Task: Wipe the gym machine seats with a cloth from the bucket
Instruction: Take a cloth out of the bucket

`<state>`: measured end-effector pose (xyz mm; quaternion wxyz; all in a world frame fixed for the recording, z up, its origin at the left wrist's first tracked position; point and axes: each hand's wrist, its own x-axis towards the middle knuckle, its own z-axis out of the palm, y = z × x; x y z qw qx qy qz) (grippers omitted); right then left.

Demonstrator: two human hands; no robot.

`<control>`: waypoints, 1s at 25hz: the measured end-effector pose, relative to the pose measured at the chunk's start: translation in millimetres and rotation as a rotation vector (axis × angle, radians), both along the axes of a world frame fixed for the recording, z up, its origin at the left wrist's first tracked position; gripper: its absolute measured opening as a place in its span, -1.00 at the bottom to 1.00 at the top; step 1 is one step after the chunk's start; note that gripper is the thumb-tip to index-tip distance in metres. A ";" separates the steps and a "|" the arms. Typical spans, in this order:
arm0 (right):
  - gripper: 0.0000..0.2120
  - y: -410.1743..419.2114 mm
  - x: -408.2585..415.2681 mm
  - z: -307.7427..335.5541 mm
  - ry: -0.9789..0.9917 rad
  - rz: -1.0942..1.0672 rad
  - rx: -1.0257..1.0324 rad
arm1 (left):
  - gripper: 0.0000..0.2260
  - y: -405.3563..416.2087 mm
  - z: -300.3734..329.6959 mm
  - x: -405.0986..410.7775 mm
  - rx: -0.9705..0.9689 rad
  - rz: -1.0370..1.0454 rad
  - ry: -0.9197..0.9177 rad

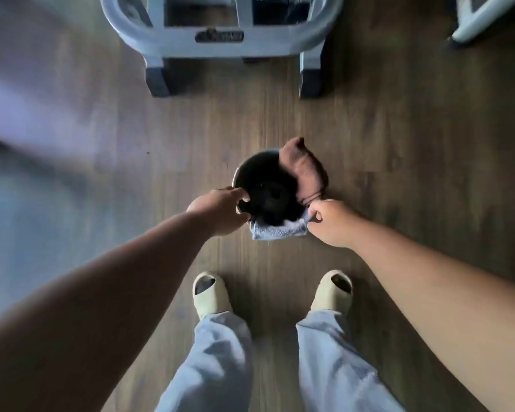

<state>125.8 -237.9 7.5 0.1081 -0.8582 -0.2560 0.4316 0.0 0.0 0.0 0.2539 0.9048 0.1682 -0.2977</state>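
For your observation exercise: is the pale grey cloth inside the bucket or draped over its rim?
Draped over the rim: the grey cloth hangs over the bucket's near edge, its corner pinched by the right hand.

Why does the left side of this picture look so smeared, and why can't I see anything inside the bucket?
Head view: the left edge is a pale motion smear, and the gym machine at the top is soft too. The light is dim, so the bucket inside reads as plain black. The wide lens stretches both forearms outward. The left hand and the right hand on the grey cloth stay fairly sharp.
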 end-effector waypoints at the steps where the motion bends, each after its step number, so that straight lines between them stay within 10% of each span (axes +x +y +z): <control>1: -0.91 -0.7 -4.6 -18.5 -0.020 0.047 -0.014 | -0.61 -4.2 -15.4 -2.8 0.029 -0.039 0.007; 14: -0.55 9.3 -31.1 -162.3 -0.263 0.658 -0.244 | -0.72 -37.6 -139.4 -19.1 0.213 -0.359 -0.183; 25: -0.82 3.5 -13.2 -41.5 -0.134 0.210 0.038 | -0.74 -25.4 -28.9 -4.1 0.069 -0.149 -0.268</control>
